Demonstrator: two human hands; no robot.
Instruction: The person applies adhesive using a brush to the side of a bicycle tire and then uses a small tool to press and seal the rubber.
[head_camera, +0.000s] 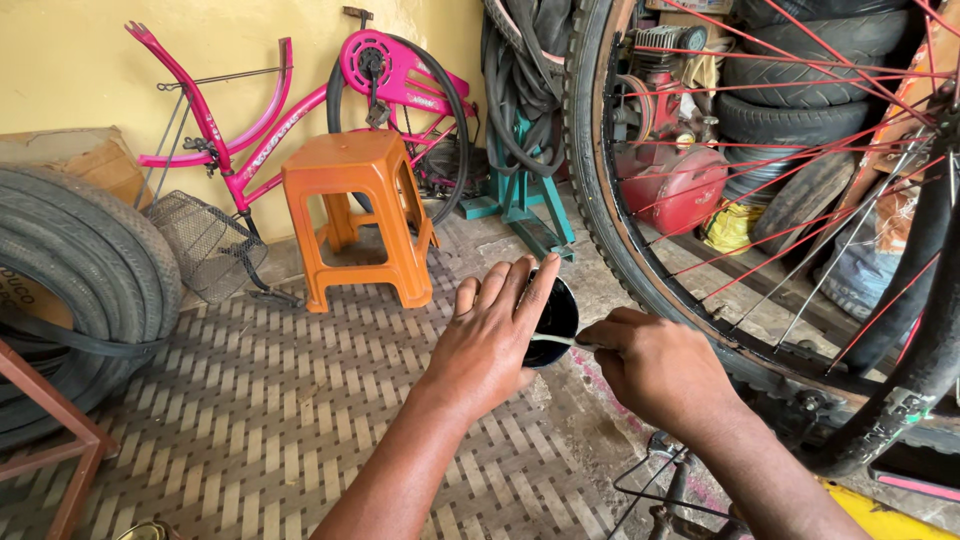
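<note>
The left hand (492, 335) is wrapped around a small dark round container (553, 322), fingers up across its near side so that only the right part of its rim and dark inside shows; what it holds cannot be made out. The right hand (655, 368) sits just right of the container, thumb and fingers pinched on a thin pale stick (556, 341) whose far end reaches into the container's mouth and is lost in the dark there. Beyond the container and to its left stands an orange plastic stool (362, 215), and behind that a pink bicycle frame (262, 128) leans on the yellow wall, its lower parts hidden by the stool. Right of the container a large spoked wheel (640, 270) with red spokes rises out of the top edge, only 1 arc of its tyre in view; through it a red machine (672, 170) and stacked tyres (800, 80) show in pieces. Far left of the container, black tyres (85, 280) are cut by the frame edge, with a wire basket (205, 245) beside them. Both forearms run off the bottom edge over a woven mat (270, 400).
</note>
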